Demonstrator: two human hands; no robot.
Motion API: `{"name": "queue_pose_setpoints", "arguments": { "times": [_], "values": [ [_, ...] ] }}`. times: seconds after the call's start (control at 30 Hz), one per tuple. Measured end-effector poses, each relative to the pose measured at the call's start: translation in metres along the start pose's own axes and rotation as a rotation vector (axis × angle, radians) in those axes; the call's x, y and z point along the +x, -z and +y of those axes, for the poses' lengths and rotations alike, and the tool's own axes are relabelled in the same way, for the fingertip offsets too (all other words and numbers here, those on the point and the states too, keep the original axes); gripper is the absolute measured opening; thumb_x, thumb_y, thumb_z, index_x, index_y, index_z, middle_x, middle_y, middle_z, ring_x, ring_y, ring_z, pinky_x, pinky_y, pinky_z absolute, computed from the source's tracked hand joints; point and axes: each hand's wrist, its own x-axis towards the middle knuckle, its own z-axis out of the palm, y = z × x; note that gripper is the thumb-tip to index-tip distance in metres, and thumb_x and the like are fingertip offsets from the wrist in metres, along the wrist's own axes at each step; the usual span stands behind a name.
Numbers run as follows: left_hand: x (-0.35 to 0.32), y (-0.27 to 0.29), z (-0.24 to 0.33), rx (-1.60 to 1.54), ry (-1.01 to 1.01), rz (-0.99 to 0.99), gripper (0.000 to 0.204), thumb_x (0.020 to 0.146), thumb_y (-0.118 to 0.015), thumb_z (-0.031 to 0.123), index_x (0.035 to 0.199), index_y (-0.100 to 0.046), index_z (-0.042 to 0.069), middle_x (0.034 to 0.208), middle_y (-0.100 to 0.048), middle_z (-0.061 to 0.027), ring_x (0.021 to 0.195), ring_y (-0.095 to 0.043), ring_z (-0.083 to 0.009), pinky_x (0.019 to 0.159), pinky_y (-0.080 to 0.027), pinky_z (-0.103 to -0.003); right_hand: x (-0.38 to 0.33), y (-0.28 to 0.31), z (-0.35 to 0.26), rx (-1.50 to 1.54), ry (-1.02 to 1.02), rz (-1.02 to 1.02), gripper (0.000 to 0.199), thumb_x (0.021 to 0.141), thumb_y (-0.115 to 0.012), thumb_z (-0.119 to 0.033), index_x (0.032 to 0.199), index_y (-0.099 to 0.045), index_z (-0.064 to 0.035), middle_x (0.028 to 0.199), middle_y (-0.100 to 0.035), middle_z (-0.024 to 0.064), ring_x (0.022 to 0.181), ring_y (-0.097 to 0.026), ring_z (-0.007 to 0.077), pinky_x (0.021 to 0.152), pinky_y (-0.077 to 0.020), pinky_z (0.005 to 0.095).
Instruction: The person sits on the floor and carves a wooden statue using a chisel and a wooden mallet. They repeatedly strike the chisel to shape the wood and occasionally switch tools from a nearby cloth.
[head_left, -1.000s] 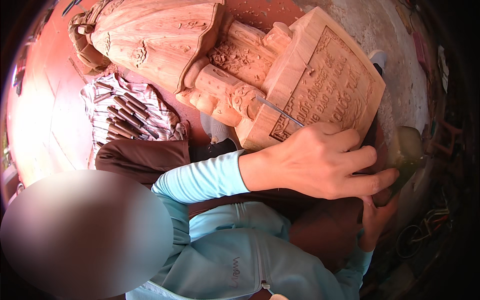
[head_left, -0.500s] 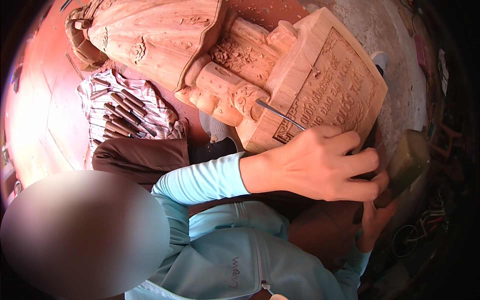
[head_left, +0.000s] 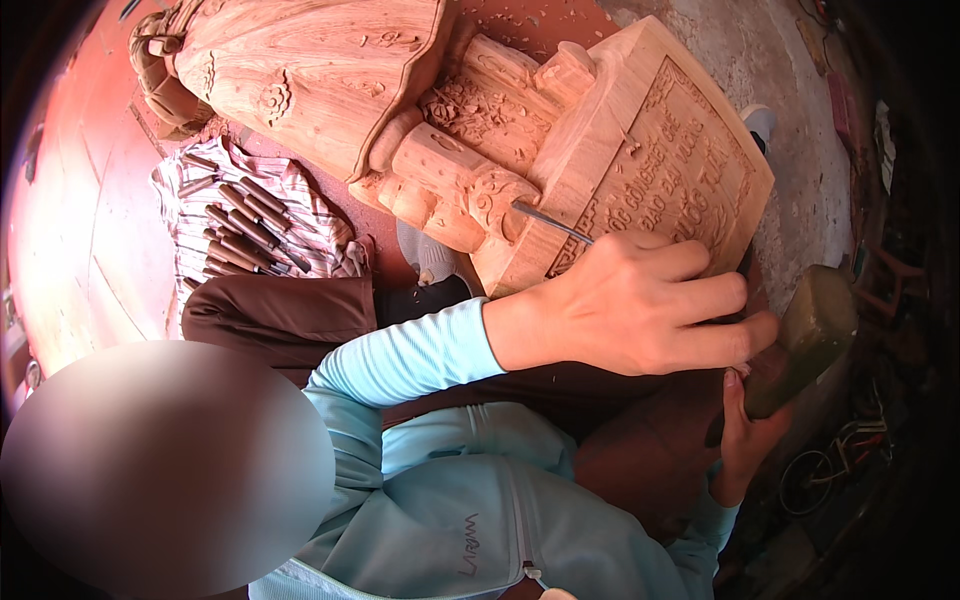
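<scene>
My left hand (head_left: 640, 305) is closed around a thin steel chisel (head_left: 555, 222), its handle hidden in the fingers. The chisel's tip rests at a carved scroll on the wooden statue (head_left: 310, 90), beside its base. Lying on its side, the statue has a robed body, and its broad base (head_left: 680, 150) bears raised lettering within a patterned border. My left hand hovers over the near part of that base. Lower right, my right hand (head_left: 750, 435) grips a dark greenish mallet (head_left: 805, 340), whose block stands close to the left fingers. The mallet's grip is mostly hidden.
Several dark-handled chisels (head_left: 245, 225) lie on a striped cloth (head_left: 190, 240) at left, on the reddish floor (head_left: 90, 200). Wood shavings (head_left: 485, 110) sit in the statue's hollow. My brown-trousered leg (head_left: 280, 310) is beside the cloth. A bicycle (head_left: 830, 470) shows dimly at right.
My left hand has shifted slightly up, covering more of the chisel shaft. The chisel tip stays at the same carved scroll. The mallet has moved a little in my right hand.
</scene>
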Motion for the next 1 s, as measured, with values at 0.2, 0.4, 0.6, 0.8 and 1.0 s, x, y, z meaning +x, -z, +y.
{"name": "queue_pose_setpoints", "arguments": {
  "times": [0.2, 0.4, 0.6, 0.8, 1.0],
  "values": [
    [-0.001, 0.0, 0.0, 0.004, 0.008, 0.007, 0.033, 0.068, -0.067, 0.02, 0.101, -0.066, 0.019, 0.075, -0.052, 0.0043, 0.051, -0.044, -0.006, 0.038, -0.034, -0.018, 0.001, -0.002, -0.009, 0.002, 0.031, -0.036, 0.032, 0.082, -0.063, 0.0, 0.112, -0.052, 0.0055, 0.103, -0.059, 0.0101, 0.092, -0.056, 0.016, 0.082, -0.0451, 0.0287],
    [0.003, 0.003, -0.002, 0.022, -0.001, 0.015, 0.034, 0.068, -0.068, 0.022, 0.101, -0.066, 0.017, 0.072, -0.053, 0.0039, 0.051, -0.045, -0.0065, 0.039, -0.035, -0.019, -0.001, 0.001, -0.004, -0.088, 0.067, 0.045, 0.028, 0.083, -0.062, 0.001, 0.11, -0.053, 0.0057, 0.098, -0.06, 0.0091, 0.09, -0.056, 0.0149, 0.082, -0.0445, 0.0287],
    [0.01, 0.01, -0.013, -0.116, 0.094, 0.097, 0.038, 0.074, -0.068, 0.031, 0.104, -0.066, 0.008, 0.078, -0.059, -0.001, 0.057, -0.054, -0.0125, 0.044, -0.041, -0.023, 0.017, -0.011, -0.022, -0.28, 0.309, 0.249, 0.025, 0.084, -0.063, 0.002, 0.107, -0.055, 0.0069, 0.096, -0.062, 0.0099, 0.084, -0.057, 0.0144, 0.078, -0.0464, 0.0282],
    [0.011, 0.012, -0.011, -0.115, 0.126, 0.099, 0.033, 0.079, -0.067, 0.03, 0.102, -0.066, 0.007, 0.076, -0.06, -0.0035, 0.057, -0.055, -0.0144, 0.043, -0.041, -0.024, 0.027, 0.002, -0.029, -0.289, 0.323, 0.138, 0.026, 0.084, -0.063, 0.002, 0.109, -0.057, 0.0072, 0.097, -0.064, 0.0125, 0.088, -0.061, 0.0168, 0.079, -0.0486, 0.0313],
    [0.023, 0.001, 0.018, -0.285, 0.078, 0.691, 0.025, 0.081, -0.064, 0.024, 0.096, -0.064, 0.004, 0.064, -0.049, -0.0013, 0.047, -0.042, -0.0099, 0.036, -0.031, -0.023, 0.017, 0.0, -0.025, -0.024, 0.181, 0.191, 0.02, 0.079, -0.067, 0.001, 0.097, -0.059, 0.0047, 0.088, -0.06, 0.009, 0.073, -0.056, 0.0181, 0.071, -0.0455, 0.034]
  ]
}}
